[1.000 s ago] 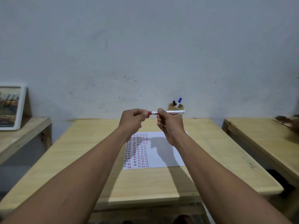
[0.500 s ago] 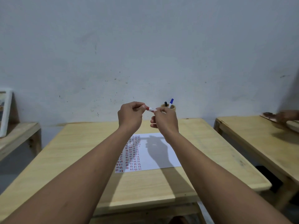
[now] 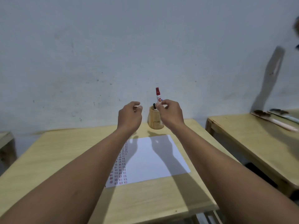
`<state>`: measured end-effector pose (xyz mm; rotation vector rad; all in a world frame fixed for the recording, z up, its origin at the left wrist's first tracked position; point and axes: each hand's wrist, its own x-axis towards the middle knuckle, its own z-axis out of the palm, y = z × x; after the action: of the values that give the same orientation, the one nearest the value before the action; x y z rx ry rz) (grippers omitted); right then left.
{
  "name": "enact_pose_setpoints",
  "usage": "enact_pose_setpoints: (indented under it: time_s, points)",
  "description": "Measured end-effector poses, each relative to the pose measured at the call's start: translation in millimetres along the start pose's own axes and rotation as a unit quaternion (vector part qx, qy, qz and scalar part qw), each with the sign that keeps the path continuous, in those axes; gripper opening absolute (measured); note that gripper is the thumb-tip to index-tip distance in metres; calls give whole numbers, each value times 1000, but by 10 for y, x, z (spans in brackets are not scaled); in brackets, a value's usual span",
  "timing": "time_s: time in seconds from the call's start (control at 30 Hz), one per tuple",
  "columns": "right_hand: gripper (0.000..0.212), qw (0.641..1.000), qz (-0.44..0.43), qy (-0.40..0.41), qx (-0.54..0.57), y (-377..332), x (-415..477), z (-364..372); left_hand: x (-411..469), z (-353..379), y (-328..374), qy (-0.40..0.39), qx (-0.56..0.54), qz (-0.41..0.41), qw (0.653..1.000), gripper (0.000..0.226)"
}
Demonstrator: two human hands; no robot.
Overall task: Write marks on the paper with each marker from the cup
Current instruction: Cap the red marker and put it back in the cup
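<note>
My right hand (image 3: 170, 114) grips a capped red marker (image 3: 158, 96) upright, cap up, directly above the wooden cup (image 3: 155, 118) at the back of the table. A black marker (image 3: 154, 106) stands in the cup; a blue one is mostly hidden behind the red marker. My left hand (image 3: 130, 116) hovers left of the cup with fingers loosely curled, and nothing shows in it. The white paper (image 3: 153, 156) lies in front of the cup, with columns of red and blue dashes along its left side.
The wooden table (image 3: 53, 156) runs to the wall. A second table (image 3: 252, 139) stands to the right with long flat objects (image 3: 275, 118) on it. Another surface's corner (image 3: 5, 139) shows at far left.
The hands were joined at the marker's red cap with the marker horizontal. Now they have separated, and my right hand has turned the capped marker upright over the cup.
</note>
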<state>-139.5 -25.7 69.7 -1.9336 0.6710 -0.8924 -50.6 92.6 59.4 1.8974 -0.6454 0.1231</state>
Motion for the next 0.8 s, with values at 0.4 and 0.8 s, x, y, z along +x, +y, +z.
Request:
enact_pose_setpoints:
  time_s: [0.4, 0.8]
  points:
    - [18, 997, -62, 44, -16, 101, 903, -57, 496, 835, -486, -105, 28, -49, 993, 97]
    - [17, 994, 14, -81, -77, 439, 1200, 324, 648, 1173, -604, -96, 9, -33, 995, 49]
